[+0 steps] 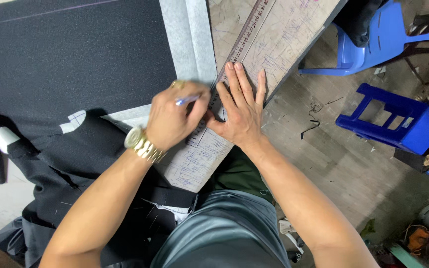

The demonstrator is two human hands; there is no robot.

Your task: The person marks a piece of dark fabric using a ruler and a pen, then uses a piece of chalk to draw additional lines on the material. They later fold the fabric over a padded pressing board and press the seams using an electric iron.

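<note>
Ruler (244, 37) runs lengthwise away from the hands across the bench (294, 34). Right hand (242, 111) lies spread flat on the ruler's near end. Left hand (175, 119), just beside the ruler, pinches a pen (187, 100).

Left hand (174, 119) hides the blurred pen's (186, 100) tip.

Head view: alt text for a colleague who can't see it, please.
Left hand holds a pen against a long ruler that the right hand presses flat on a marked worktable. Dark fabric lies to the left, with blue plastic stools on the floor.
</note>
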